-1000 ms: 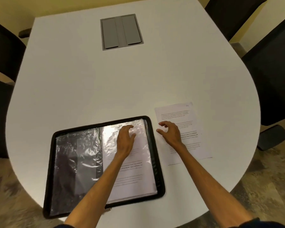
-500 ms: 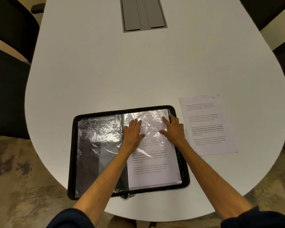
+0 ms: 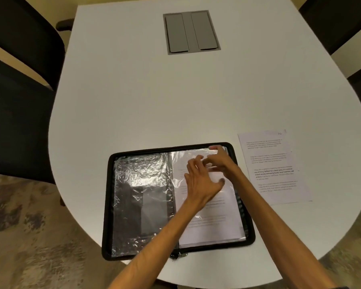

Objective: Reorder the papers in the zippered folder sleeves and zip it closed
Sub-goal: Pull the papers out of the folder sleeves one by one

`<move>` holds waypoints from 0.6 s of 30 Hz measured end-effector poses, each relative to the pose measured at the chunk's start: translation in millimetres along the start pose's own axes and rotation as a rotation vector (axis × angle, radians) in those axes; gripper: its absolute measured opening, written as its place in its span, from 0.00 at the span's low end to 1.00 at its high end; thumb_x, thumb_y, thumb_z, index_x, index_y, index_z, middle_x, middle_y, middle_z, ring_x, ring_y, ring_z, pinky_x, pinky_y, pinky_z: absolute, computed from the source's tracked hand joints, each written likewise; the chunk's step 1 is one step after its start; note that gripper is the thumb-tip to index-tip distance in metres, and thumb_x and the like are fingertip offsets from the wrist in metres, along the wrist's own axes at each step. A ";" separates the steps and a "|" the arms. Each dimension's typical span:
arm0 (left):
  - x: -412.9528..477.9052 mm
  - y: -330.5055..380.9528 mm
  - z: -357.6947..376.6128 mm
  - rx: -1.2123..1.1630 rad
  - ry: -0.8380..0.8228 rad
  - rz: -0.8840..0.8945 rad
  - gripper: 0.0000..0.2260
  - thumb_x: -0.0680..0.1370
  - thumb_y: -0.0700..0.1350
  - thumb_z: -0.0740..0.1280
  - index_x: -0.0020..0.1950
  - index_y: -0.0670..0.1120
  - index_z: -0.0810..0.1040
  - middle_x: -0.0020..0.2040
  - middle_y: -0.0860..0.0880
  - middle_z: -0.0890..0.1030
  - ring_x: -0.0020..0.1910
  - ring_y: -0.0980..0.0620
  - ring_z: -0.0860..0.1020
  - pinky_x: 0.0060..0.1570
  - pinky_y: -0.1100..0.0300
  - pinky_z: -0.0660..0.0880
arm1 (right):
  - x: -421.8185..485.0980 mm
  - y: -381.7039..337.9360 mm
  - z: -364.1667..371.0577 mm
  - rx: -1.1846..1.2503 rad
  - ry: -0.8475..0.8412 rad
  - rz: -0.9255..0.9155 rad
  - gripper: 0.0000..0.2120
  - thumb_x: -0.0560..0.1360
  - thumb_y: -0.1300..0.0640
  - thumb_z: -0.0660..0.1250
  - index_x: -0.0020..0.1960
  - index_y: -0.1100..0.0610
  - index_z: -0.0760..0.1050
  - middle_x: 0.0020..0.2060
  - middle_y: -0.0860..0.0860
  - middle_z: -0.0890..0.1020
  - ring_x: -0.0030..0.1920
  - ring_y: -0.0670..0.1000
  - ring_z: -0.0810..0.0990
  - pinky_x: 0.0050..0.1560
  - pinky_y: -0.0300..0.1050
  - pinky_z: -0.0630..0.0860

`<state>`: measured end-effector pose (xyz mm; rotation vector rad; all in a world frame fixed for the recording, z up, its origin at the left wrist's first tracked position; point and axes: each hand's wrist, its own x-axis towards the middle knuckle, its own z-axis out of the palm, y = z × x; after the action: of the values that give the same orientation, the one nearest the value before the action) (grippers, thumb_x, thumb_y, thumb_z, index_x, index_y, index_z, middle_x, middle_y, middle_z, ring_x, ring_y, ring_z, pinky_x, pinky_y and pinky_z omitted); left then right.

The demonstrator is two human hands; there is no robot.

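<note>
The open zippered folder [image 3: 107, 205] lies under both hands. The left hand [image 3: 200, 184] presses its right sleeve [image 3: 217, 224], fingers spread; the right hand [image 3: 222, 161], blurred, perhaps pinches the sleeve's top edge.

Bare-armed on both sides, from the left grip [image 3: 198, 184] and the right grip [image 3: 221, 161] down to the lower edge of the view. Slender in the fingers, nails lost to motion blur. Lean in the forearms, with tendons raised along the left wrist. Dressed in a dark sleeve [image 3: 342, 287], only a thin sliver of it showing at the right arm's lower end, too little to tell fabric or cut.
</note>
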<state>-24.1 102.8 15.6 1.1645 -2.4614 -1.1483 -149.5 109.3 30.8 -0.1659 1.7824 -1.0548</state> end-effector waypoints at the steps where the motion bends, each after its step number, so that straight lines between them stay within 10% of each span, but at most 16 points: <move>1: -2.6 2.6 -1.6 -0.006 0.016 -0.016 0.39 0.67 0.57 0.72 0.70 0.46 0.56 0.63 0.48 0.61 0.64 0.48 0.64 0.54 0.53 0.66 | -1.3 -7.7 5.8 -0.021 -0.015 -0.035 0.31 0.73 0.70 0.69 0.71 0.56 0.62 0.50 0.57 0.77 0.44 0.51 0.80 0.39 0.42 0.80; 8: -10.6 -18.1 -56.4 -0.197 0.279 -0.218 0.28 0.69 0.40 0.70 0.63 0.46 0.59 0.47 0.50 0.73 0.43 0.46 0.78 0.37 0.53 0.76 | -0.1 -29.1 57.9 -0.161 0.096 -0.340 0.39 0.66 0.70 0.76 0.69 0.51 0.62 0.65 0.59 0.65 0.62 0.58 0.74 0.42 0.42 0.82; 13: -33.1 -53.3 -99.6 -0.099 0.334 -0.207 0.27 0.70 0.43 0.71 0.64 0.48 0.62 0.42 0.53 0.76 0.37 0.53 0.78 0.36 0.55 0.77 | -6.5 -41.3 98.4 -0.221 0.200 -0.447 0.38 0.63 0.63 0.78 0.68 0.51 0.64 0.64 0.56 0.69 0.61 0.55 0.73 0.55 0.53 0.80; 18: -54.1 -90.1 -144.8 -0.041 0.359 -0.264 0.14 0.72 0.43 0.69 0.57 0.49 0.79 0.42 0.53 0.84 0.36 0.56 0.79 0.35 0.63 0.72 | -11.3 -41.8 143.7 -0.222 0.076 -0.545 0.39 0.65 0.61 0.77 0.70 0.49 0.61 0.63 0.54 0.68 0.51 0.57 0.82 0.47 0.40 0.77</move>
<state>130.9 24.1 58.3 1.5634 -2.0533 -0.9434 -42.1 7.1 53.8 -0.7921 1.9732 -1.2445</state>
